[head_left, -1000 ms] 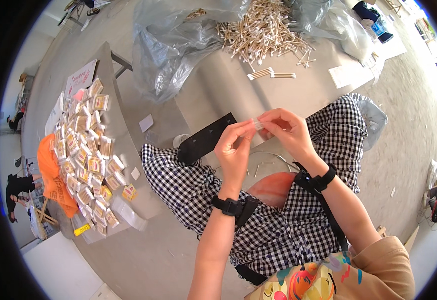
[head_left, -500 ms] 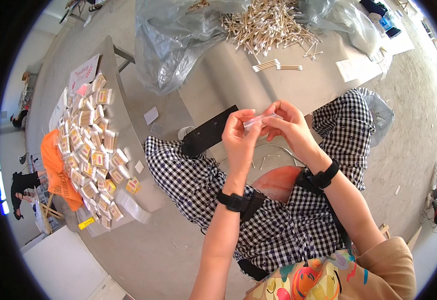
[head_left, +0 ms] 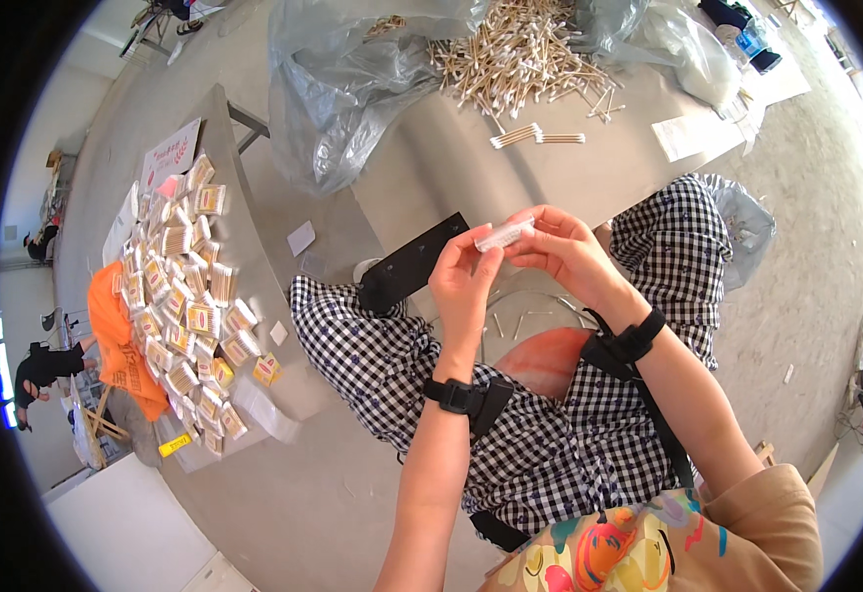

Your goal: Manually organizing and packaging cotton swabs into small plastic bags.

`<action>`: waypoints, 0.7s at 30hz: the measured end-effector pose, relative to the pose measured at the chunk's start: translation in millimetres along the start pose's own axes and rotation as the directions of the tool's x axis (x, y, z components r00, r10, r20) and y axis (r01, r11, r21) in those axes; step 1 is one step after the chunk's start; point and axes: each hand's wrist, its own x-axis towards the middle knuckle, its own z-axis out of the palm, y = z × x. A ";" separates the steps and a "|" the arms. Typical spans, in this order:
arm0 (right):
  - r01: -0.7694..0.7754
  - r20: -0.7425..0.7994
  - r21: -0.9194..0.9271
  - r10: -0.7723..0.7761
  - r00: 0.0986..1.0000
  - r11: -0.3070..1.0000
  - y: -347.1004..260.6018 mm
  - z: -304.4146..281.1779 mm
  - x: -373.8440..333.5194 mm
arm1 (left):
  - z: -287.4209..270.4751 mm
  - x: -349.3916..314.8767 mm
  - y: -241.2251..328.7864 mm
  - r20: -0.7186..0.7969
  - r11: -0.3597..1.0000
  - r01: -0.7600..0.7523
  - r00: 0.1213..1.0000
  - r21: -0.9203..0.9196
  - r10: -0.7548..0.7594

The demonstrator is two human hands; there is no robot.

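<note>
Both hands pinch a small clear plastic bag (head_left: 504, 235) in front of me, above my lap. My left hand (head_left: 459, 281) grips its left end between thumb and fingers. My right hand (head_left: 562, 249) has its thumb and fingers closed on the other end. Whether the bag holds anything, I cannot tell. Beyond the hands, a small bundle of cotton swabs (head_left: 516, 136) and a second bundle of swabs (head_left: 561, 138) lie side by side on the table (head_left: 451, 163). Behind them is a big heap of loose cotton swabs (head_left: 520, 64).
Crumpled grey plastic sheeting (head_left: 337, 109) flanks the heap. Filled swab packs (head_left: 189, 306) cover a side table at left, beside an orange cloth (head_left: 120, 340). A black flat panel (head_left: 412, 264) sticks out near my left knee. Another person (head_left: 48, 370) is at far left.
The bag has turned in my fingers and shows more of its flat face. Both hands have shifted slightly, still pinching it.
</note>
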 end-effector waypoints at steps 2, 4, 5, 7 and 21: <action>0.104 0.000 -0.038 -0.104 0.995 0.994 2.8 4.1 -6.4 | -0.2 -1.7 -0.8 0.018 0.999 -0.043 0.999 0.018 0.042; 0.129 -0.038 -0.149 -0.136 0.990 0.980 -1.0 8.0 -9.9 | 0.3 -1.0 0.8 -0.004 0.988 -0.099 0.995 0.115 0.100; 0.148 -0.070 -0.259 -0.172 0.983 0.955 -2.2 10.2 -11.2 | 1.2 -0.6 3.2 -0.007 0.989 -0.098 0.995 0.115 0.099; 0.168 -0.077 -0.303 -0.200 0.977 0.938 -3.1 10.3 -11.1 | 4.0 0.3 8.9 -0.033 0.978 -0.144 0.988 0.152 0.151; 0.340 -0.044 -0.522 -0.423 0.905 0.782 -13.9 10.6 -14.4 | 11.8 -0.2 16.9 0.082 0.716 -0.501 0.842 0.486 0.533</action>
